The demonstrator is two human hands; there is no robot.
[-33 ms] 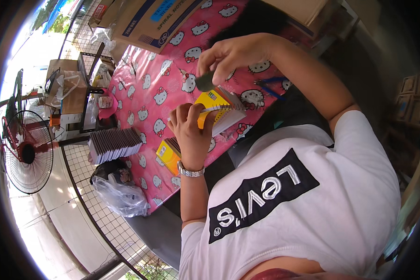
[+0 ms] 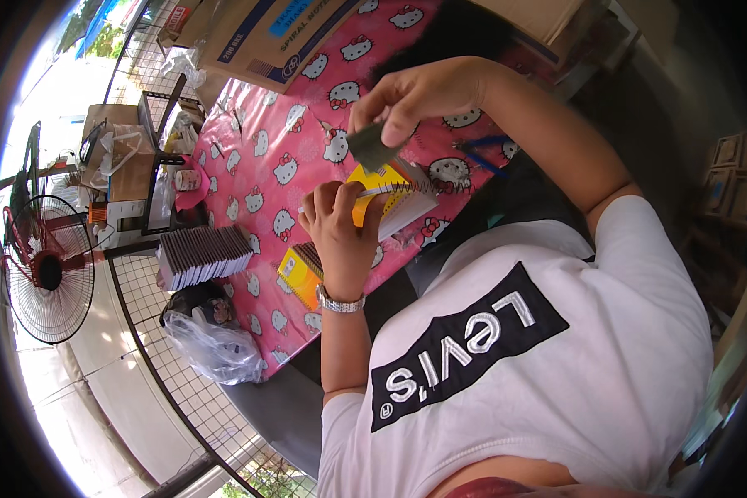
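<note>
My left hand [image 2: 340,217], with a metal-band watch on its wrist, is closed on a yellow notebook [image 2: 375,181]. A thin white strip shows at its fingers, beside the wire coil [image 2: 411,187] along the notebook's edge. White pages [image 2: 407,214] lie just below the coil. Above the notebook, my right hand [image 2: 407,100] pinches a dark green flat piece [image 2: 377,149] between thumb and fingers; its exact kind is unclear. More yellow spiral notebooks [image 2: 301,272] lie next to my left wrist, partly hidden by it.
A pink patterned cloth [image 2: 261,178] covers the table. Dark-covered notebooks [image 2: 206,256] stand in a row at the left, near a clear plastic bag [image 2: 216,349]. Blue-handled pliers [image 2: 481,153] lie at the right. A cardboard box [image 2: 274,41] sits at the back; a fan [image 2: 48,270] stands far left.
The dark green piece has tilted and shows more of its face, as my right hand shifts slightly. My left hand stays in place on the notebook.
</note>
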